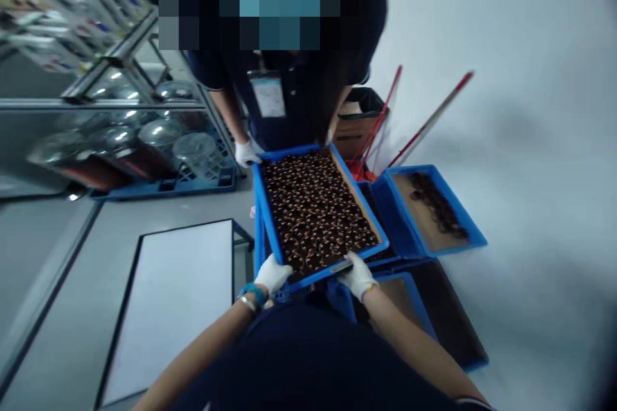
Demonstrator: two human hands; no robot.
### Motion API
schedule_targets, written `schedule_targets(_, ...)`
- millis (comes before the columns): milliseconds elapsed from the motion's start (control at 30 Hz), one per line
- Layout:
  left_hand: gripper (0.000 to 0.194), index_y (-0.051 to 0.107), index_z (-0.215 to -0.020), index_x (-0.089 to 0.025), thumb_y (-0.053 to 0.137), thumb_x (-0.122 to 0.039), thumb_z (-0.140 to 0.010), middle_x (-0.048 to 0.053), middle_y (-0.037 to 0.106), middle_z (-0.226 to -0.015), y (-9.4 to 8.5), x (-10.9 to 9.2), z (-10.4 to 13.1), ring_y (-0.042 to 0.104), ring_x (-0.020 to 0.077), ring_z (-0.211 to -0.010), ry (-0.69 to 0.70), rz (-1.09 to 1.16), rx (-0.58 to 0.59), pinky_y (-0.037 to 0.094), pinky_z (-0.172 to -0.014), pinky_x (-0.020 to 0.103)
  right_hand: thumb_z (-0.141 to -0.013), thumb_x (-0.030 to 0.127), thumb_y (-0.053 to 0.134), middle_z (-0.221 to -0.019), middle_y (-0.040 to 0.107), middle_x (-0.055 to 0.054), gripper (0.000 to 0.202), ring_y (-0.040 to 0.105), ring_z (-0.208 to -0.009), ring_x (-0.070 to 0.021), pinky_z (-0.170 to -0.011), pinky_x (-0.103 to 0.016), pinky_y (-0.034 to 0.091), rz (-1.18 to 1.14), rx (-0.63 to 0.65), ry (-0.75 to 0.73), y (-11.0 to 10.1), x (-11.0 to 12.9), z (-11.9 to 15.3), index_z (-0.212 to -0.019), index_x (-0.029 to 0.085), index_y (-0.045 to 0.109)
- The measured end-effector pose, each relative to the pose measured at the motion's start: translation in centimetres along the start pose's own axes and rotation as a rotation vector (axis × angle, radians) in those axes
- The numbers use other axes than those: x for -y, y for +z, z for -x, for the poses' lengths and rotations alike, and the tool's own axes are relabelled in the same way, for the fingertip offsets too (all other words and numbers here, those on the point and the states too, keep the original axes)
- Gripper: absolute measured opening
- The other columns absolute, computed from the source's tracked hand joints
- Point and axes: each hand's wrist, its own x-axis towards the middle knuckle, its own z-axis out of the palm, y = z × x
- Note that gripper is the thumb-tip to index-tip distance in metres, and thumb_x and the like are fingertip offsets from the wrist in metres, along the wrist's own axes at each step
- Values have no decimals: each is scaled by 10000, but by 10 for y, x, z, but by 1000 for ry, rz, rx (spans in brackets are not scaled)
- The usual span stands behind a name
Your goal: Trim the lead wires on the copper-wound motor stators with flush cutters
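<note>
A blue tray (313, 278) is filled with a dense layer of small dark parts (318, 212) with copper-coloured glints; their kind is too small to tell. My left hand (273, 274), in a white glove, grips the tray's near left corner. Also gloved, my right hand (357, 275) is closed on the near edge further right, fingers partly under the rim. Across from me, a co-worker's gloved hand (247, 154) holds the far left corner. The co-worker's other hand is mostly hidden behind the tray's far right corner.
Blue trays are stacked on the right, one holding dark ring-like pieces (441, 209). Beyond stand a cardboard box (357, 131) and red-handled poles (431, 119). A white-topped table (180, 295) is at left. Clear-wrapped rolls or tubs (159, 135) sit on a blue pallet (164, 187).
</note>
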Motion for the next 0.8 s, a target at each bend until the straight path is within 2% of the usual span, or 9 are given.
schedule_targets(100,267,600,-1070,-125,606,-324,-892,56,643,-988,8,-4,-3,630,159,-858,1,42,30,552,-768,345,-859,328,547,-839,681,-23,136,655,-717,-177,-682,-368,544,8,-5,26,-4,9,5,-872,193,563)
schedule_targets(233,264,616,-1028,-122,605,-348,-892,58,645,-977,22,-8,-2,632,162,-860,-34,105,59,552,-765,345,-762,309,528,-715,675,20,80,657,-670,-190,-670,-375,553,45,-71,-39,-9,16,7,-770,247,478)
schedule_targets(367,284,614,-1030,-121,609,-367,-887,60,645,-973,46,-14,0,630,161,-853,-56,167,43,547,-766,346,-666,293,492,-629,642,59,101,663,-679,-175,-701,-346,559,102,-141,-140,-18,32,-13,-743,276,429)
schedule_targets(500,289,607,-1028,-125,617,-371,-878,55,637,-953,65,-24,-1,619,158,-829,-91,216,-11,536,-755,340,-620,284,501,-618,627,37,119,686,-721,-207,-736,-393,558,220,-128,-138,-20,52,-39,-692,295,406)
schedule_targets(600,284,601,-1025,-127,654,-343,-848,44,628,-907,61,-29,3,606,149,-781,-128,258,-75,527,-724,326,-640,332,489,-643,621,-9,120,702,-809,-255,-751,-449,544,336,-79,-119,-16,57,-46,-660,312,372)
schedule_targets(800,263,596,-1002,-127,688,-234,-780,16,625,-818,36,-26,27,572,114,-666,-172,356,-220,498,-620,266,-671,456,458,-724,659,-53,194,685,-965,-292,-775,-485,548,643,150,-36,-11,45,-43,-606,312,345)
